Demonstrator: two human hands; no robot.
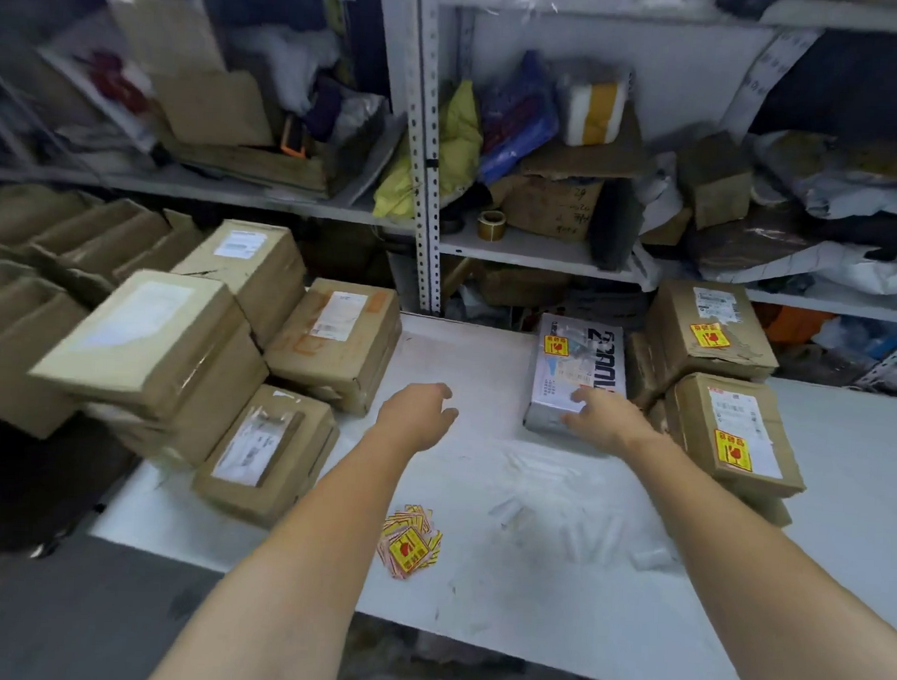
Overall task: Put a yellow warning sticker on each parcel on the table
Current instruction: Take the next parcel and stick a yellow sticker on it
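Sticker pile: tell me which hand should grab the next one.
Left, probably. The left hand hovers empty above the table, nearer the sticker pile. The right hand rests on the grey parcel, which is already stickered.

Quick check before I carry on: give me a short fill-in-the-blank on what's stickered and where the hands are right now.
1. The right hand rests on the near end of the ____ parcel.
2. The left hand hovers over the bare table, holding ____.
3. The pile of loose stickers lies on the table between the two ____.
4. The brown parcels on the ____ side, like the nearest one, show no yellow sticker.

Missing words: grey; nothing; forearms; left
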